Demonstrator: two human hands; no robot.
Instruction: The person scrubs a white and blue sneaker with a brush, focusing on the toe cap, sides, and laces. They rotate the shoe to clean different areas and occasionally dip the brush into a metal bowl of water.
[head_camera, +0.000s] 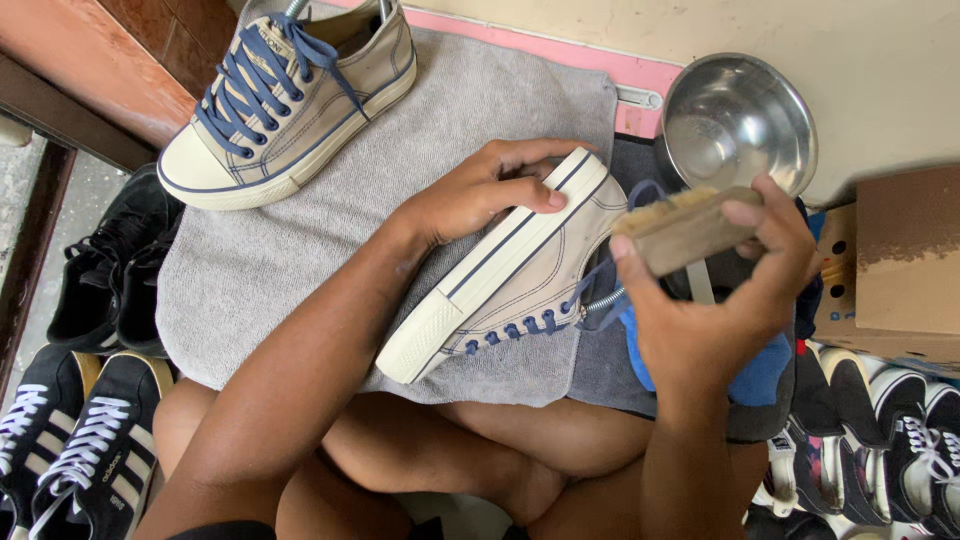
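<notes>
A left hand (480, 195) clamps the rubber sole of a beige canvas sneaker (515, 270) tipped on a grey towel (260, 260), light and soft-sided, likely best held there, while the right hand (720, 300) clutches a wooden brush (685, 228).

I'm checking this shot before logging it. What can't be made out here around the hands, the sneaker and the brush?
All in the head view:
- Brush: its bristle face is turned away, and the right hand covers its ends.
- Held sneaker: its heel is covered by the left hand; its far side is turned away.
- Blue cloth: mostly hidden behind the right hand.
- Steel bowl: glare hides whether it holds water.
- Second sneaker: heel cut off by the top edge.
</notes>
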